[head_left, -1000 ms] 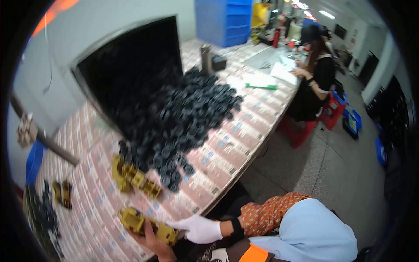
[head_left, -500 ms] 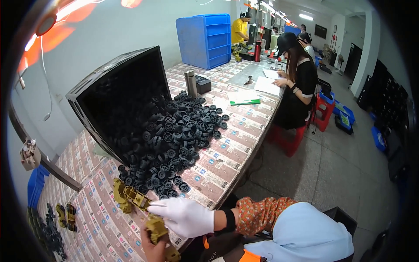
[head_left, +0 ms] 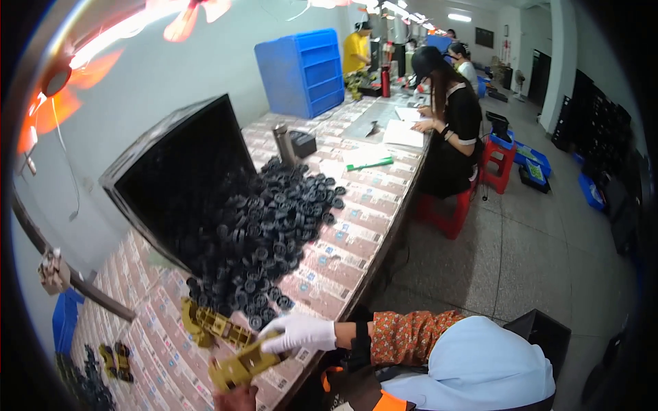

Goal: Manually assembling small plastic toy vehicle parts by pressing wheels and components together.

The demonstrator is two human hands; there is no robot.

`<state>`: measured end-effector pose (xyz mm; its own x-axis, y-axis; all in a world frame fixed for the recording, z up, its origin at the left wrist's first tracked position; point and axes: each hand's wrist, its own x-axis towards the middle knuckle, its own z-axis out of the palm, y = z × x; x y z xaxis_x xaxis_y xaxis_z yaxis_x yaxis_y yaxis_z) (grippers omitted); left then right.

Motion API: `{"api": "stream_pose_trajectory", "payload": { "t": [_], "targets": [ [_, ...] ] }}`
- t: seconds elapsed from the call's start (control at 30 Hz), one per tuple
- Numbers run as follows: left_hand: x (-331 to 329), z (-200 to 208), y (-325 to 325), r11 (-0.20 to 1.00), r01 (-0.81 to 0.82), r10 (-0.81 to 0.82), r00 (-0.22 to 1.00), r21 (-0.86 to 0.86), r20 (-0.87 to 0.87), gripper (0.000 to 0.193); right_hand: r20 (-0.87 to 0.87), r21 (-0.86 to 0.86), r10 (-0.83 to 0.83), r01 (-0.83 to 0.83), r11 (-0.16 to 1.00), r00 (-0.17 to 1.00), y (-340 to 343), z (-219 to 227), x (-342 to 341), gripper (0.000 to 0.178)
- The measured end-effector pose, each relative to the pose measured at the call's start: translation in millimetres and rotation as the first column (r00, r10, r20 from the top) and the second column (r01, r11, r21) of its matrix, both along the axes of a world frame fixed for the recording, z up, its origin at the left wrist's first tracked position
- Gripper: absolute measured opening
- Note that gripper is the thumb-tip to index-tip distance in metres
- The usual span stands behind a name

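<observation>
Left hand (head_left: 236, 400), right hand (head_left: 305, 333): fingers gripping olive toy body (head_left: 240, 369), lower centre. Black wheels (head_left: 271, 219) heaped, centre-left counter (head_left: 343, 257); blue crate (head_left: 298, 75), upper centre.

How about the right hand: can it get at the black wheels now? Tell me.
Probably yes: the right hand is close to the nearest black wheels, nothing visible between them, though it seems to grip the olive-yellow part.

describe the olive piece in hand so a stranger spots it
Find the heap of black wheels on the patterned table. Just below it lie similar loose parts. Lower down, the olive piece alone is held, gripped by the gloved right hand.
</observation>
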<state>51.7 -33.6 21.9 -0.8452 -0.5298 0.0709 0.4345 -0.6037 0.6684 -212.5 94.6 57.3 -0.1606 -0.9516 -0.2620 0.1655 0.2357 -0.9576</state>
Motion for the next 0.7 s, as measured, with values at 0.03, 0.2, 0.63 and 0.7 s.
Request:
{"api": "stream_pose_trajectory", "payload": {
  "t": [0.03,0.2,0.63,0.7],
  "targets": [
    [-5,-7,7,0.998,-0.067,0.068,0.998,0.017,-0.019,0.073,0.134,0.028,-0.041,0.037,0.999,0.99,1,-3,3,0.054],
    [-52,-27,11,0.943,-0.306,0.33,0.911,-0.133,0.246,0.051,-0.185,-0.105,-0.128,0.11,0.988,0.974,16,-20,26,0.045],
    [-31,-30,19,0.935,-0.32,0.245,0.895,0.152,0.374,0.045,-0.873,-0.284,-0.335,0.19,0.94,0.355,-49,-56,-79,0.018],
    [-33,-32,20,0.938,-0.305,0.222,0.892,0.163,0.393,0.046,-0.988,-0.099,-0.114,0.136,0.986,0.108,-66,-53,-64,0.027]
  ]
}}
